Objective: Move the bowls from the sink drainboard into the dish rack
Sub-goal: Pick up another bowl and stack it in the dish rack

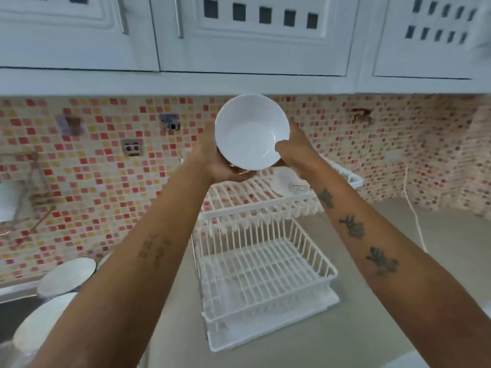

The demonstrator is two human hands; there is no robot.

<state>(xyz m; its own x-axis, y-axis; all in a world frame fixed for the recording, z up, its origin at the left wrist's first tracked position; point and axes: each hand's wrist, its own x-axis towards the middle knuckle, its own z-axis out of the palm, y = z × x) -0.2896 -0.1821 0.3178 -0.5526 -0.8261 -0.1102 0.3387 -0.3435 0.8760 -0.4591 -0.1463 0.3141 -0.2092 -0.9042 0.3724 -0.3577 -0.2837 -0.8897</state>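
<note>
A white bowl (251,131) is held up in the air, its inside tilted toward me, above the upper tier of a white two-tier wire dish rack (265,264). My left hand (215,163) cups it from below and the left. My right hand (295,148) grips its right rim, thumb inside. Two more white bowls, one further back (66,276) and one nearer (39,322), sit at the lower left on the steel drainboard (16,290), partly hidden by my left forearm. The rack's lower basket holds nothing I can see.
A white dish and a clear glass (299,187) rest on the rack's upper tier. White wall cabinets (239,35) hang close above the bowl. A mosaic-tiled wall stands behind. A white cable (414,216) runs down to the beige countertop (398,301) right of the rack.
</note>
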